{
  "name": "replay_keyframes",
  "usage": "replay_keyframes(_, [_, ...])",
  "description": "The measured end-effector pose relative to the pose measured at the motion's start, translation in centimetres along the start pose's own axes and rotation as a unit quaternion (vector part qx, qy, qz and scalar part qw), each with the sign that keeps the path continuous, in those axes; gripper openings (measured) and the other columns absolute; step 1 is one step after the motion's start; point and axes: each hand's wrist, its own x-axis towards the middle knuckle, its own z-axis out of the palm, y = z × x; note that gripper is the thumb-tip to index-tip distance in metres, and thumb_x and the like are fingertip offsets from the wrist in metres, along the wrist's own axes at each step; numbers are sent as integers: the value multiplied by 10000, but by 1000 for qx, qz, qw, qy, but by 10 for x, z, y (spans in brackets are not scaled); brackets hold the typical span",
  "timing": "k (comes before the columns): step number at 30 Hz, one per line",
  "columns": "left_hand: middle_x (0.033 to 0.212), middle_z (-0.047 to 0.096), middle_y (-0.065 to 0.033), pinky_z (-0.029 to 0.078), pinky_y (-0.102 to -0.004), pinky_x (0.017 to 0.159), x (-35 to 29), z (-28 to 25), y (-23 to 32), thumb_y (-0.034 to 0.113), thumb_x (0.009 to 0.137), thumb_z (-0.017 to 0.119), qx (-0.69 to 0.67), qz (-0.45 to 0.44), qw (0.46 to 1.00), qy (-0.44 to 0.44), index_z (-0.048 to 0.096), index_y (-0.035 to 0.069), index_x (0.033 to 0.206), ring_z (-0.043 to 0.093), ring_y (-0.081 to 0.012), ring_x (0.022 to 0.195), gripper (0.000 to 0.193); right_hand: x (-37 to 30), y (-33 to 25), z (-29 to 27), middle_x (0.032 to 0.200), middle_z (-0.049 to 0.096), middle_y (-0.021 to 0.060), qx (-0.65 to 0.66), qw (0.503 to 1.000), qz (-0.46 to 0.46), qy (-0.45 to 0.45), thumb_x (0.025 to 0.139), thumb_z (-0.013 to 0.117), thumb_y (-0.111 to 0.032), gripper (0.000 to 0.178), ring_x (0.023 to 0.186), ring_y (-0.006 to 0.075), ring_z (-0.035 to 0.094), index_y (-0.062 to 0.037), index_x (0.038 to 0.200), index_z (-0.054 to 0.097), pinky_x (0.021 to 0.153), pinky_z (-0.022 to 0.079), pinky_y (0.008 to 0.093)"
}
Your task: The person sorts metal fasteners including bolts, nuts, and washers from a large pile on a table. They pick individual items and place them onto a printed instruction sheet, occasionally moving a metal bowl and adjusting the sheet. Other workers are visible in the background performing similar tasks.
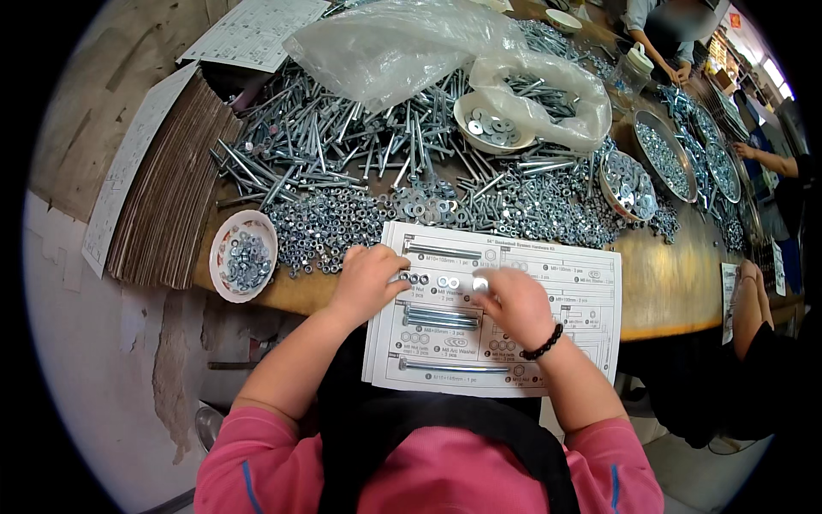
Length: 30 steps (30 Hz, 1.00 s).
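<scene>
Nut row (415, 279) ran L–R, just R of L hand's (368, 281) narrow-set fingers. Washers (448, 283) lay L of R hand's (519, 307) blurred fingers; couldn't tell either grip.

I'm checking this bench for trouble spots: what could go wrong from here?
The printed sheet overhangs the front edge of the table, so it might tip and let the long bolt near its lower edge roll off. Two washers lie between the left hand and the right hand, so a brushing finger could shift them. The nut pile reaches close to the sheet's far edge, so strays might get onto it.
</scene>
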Motion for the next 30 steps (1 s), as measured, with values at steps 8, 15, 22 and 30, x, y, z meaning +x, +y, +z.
replay_keyframes(8, [883,593,-88,423,-394,733,84,-10,-35,184,735,657,16,-54,995,84,634,64,919,576,-259,813,220,115,23,13,801,602,116,-64,997,44,-31,769,643,-286,275,767,304,591,-66,925,592,659,482,396])
replay_keyframes(15, [858,598,-128,447,-411,708,152,19,-51,333,749,638,156,-209,962,80,656,70,875,599,-285,825,292,177,15,61,840,634,150,-81,990,98,-53,836,540,-252,230,795,314,619,-43,930,552,684,494,407])
replay_keyframes(22, [901,608,-113,398,-421,791,172,30,-33,350,766,601,160,-266,947,82,646,69,843,604,-283,848,294,164,22,34,789,628,145,-161,985,59,-7,808,462,-104,138,748,305,617,-44,815,586,655,492,414])
replay_keyframes(30, [928,601,-122,407,-436,789,186,48,-28,222,693,605,169,-304,930,121,635,64,861,601,-294,862,233,72,25,-43,803,630,119,-4,989,50,137,787,519,-83,184,735,296,597,-68,938,623,640,476,387])
